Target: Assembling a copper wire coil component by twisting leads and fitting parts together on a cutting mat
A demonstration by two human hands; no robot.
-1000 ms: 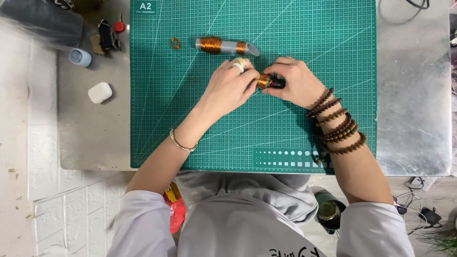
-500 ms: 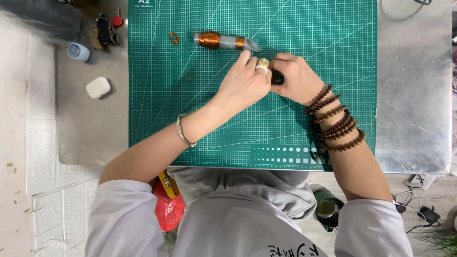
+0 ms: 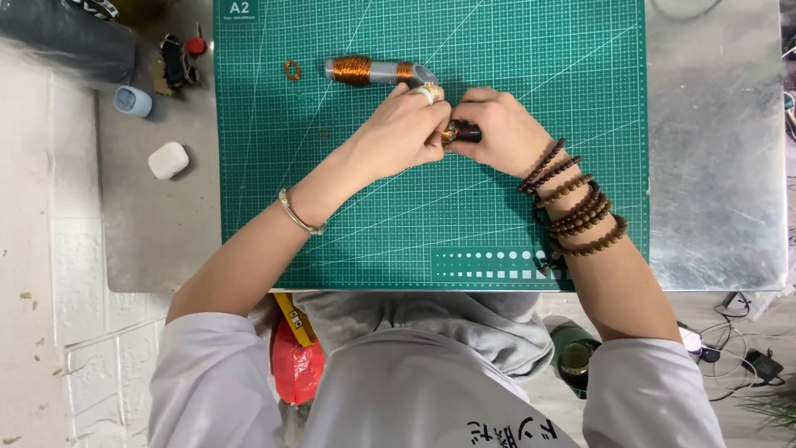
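Observation:
My left hand (image 3: 404,131) and my right hand (image 3: 496,129) meet over the green cutting mat (image 3: 348,207), both closed on a small dark cylinder wound with copper wire (image 3: 461,132). Most of that piece is hidden by my fingers. A ring sits on my left hand and a thin bracelet on that wrist. Several strands of brown wooden beads (image 3: 572,199) wrap my right wrist. Just beyond my left fingers lies a grey tube wound with copper wire (image 3: 373,71). A small copper wire loop (image 3: 292,70) rests to its left.
The mat lies on a metal tabletop (image 3: 713,166). Off the mat at the left are a white earbud case (image 3: 168,159), a pale blue cap (image 3: 133,101), a small dark tool with a red knob (image 3: 178,60). Cables (image 3: 738,348) hang at the lower right.
Both hands stayed together on the small wound piece, with my left fingers shifting slightly around it. The view has tilted a little.

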